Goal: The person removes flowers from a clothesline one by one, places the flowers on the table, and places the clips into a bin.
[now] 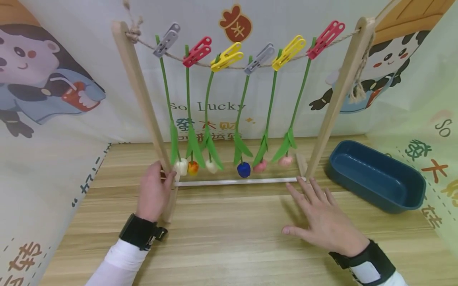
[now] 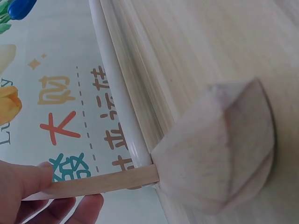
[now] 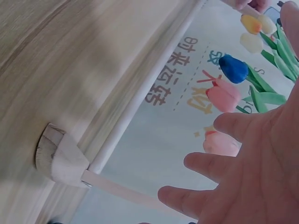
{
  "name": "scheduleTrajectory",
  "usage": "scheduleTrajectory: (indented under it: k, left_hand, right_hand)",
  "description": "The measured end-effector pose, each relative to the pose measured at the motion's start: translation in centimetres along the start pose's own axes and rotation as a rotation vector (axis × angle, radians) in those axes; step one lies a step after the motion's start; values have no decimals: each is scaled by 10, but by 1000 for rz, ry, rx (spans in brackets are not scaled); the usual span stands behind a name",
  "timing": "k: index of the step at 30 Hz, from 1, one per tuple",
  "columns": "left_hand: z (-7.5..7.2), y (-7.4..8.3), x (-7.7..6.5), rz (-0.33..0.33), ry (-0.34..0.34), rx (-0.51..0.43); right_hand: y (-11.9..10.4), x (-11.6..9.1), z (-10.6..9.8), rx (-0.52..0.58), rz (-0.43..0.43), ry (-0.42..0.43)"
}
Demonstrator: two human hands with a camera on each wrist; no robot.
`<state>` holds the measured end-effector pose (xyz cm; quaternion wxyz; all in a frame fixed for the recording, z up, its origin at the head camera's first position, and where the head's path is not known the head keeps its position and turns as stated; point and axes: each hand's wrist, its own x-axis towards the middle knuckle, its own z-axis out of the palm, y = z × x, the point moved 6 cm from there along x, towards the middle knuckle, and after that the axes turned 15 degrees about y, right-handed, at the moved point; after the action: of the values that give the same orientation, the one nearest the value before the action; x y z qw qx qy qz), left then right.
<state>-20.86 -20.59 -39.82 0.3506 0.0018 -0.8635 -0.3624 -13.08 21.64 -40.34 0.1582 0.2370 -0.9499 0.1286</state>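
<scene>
A wooden frame has a left post (image 1: 141, 87), a right post (image 1: 336, 99) and a white crossbar (image 1: 236, 182) low between them. My left hand (image 1: 154, 194) grips the left post near its foot, the thumb on one side and fingers on the other. Beside the right post's base my right hand (image 1: 323, 218) is spread, its straight fingertips close to the crossbar's end, holding nothing. Artificial tulips hang heads down from a twine (image 1: 229, 67), among them a blue tulip (image 1: 244, 169) and an orange tulip (image 1: 193, 167). Clothespins such as a yellow clothespin (image 1: 227, 57) clip their stems.
A dark blue basin (image 1: 375, 174) stands right of the frame on the wood-grain table (image 1: 229, 238). Behind hangs a printed cloth (image 1: 279, 24) with cartoon figures and lettering. A wooden foot (image 2: 215, 149) of the frame fills much of the left wrist view.
</scene>
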Motion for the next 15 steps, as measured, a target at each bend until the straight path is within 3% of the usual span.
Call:
scheduleTrajectory:
  k: [9, 13, 15]
  left_hand:
    - [-1, 0, 2, 8, -17, -11]
    - [-9, 4, 2, -5, -63, -36]
    - [-18, 10, 4, -5, -40, -46]
  right_hand:
    - [-10, 4, -11, 13, -57, 37]
    - [-26, 17, -36, 90, -126, 91]
    - [-37, 27, -57, 104, -186, 151]
